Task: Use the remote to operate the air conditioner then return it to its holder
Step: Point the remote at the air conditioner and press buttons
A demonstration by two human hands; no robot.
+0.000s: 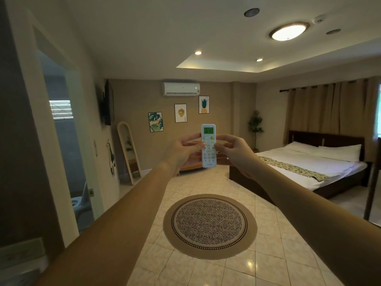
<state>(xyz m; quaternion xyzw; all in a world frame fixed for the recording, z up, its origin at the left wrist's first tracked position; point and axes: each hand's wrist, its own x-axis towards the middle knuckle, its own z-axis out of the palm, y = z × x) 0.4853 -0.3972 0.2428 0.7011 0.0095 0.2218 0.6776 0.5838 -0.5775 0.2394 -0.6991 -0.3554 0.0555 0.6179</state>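
A white remote (pixel 208 134) with a lit green screen and a yellow button stands upright at arm's length in the middle of the view. My left hand (pixel 181 151) grips its left side, thumb on the buttons. My right hand (pixel 235 153) holds its right side, thumb also on the keypad. The remote's top points toward the white air conditioner (pixel 181 88), mounted high on the far wall. No holder for the remote is visible.
A bed (pixel 309 166) with white linen fills the right. A round rug (pixel 209 226) lies on the tiled floor ahead. An open doorway (pixel 61 141) is on the left, a leaning mirror (pixel 128 153) and a wall TV (pixel 108 102) beyond it.
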